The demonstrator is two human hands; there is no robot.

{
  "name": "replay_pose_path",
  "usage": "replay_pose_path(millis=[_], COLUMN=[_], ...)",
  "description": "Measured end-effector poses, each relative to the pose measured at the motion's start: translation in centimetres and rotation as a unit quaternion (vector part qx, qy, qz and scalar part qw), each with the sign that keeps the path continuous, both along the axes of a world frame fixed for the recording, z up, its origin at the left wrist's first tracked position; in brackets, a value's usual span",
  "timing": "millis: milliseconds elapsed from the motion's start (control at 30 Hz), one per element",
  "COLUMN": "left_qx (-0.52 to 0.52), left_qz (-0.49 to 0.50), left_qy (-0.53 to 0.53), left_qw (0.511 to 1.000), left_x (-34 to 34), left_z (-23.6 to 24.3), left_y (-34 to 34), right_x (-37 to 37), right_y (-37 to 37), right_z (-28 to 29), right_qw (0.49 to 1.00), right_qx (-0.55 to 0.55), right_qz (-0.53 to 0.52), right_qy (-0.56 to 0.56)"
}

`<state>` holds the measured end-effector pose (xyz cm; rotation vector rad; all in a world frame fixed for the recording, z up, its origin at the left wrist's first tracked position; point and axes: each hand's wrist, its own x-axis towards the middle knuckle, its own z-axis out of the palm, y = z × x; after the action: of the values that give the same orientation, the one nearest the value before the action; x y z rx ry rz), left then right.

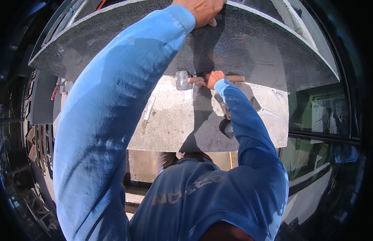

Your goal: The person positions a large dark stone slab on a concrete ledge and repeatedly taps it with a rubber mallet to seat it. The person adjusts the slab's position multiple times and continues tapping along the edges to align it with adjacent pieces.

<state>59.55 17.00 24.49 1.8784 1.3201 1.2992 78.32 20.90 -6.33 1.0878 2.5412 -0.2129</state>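
Observation:
My left hand (200, 11) is at the top of the view, closed over the upper edge of a large dark slab (251, 44) with a pale, rough rim; part of the hand is cut off. The slab leans up from the far side of the work surface. My right hand (215, 78) is wrapped round the wooden handle of a mallet (181, 80). Its grey, blocky head points left, close to the slab's lower edge. Nearer to me, partly behind my right forearm, lies a second tool with a dark head (229, 129).
Under the slab is a pale, dusty worktop (170, 124), its near edge by my body. Thin light strips (148, 112) lie on it. A dark panel (44, 98) stands at the left. Dark-framed glass (327, 108) is at the right.

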Motion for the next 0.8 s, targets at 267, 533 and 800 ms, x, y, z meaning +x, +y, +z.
replay_pose_path(millis=[267, 533, 800], left_qx=[-0.008, -0.009, 0.127], left_qz=[0.017, 0.025, 0.063], left_qy=[-0.002, 0.008, 0.15], left_qw=[1.0, 1.0, 0.979], left_x=[-1.0, -0.5, -0.4], left_z=[0.1, 1.1, 0.7], left_y=[-1.1, -1.6, -0.7], right_x=[-0.5, -3.5, 1.9], right_y=[-6.3, -2.6, -2.3], right_z=[1.2, -0.8, 1.8], right_qw=[0.994, 0.996, 0.991], right_qx=[0.004, 0.018, 0.025], right_qz=[0.078, 0.002, 0.123], right_qy=[0.074, 0.082, 0.038])
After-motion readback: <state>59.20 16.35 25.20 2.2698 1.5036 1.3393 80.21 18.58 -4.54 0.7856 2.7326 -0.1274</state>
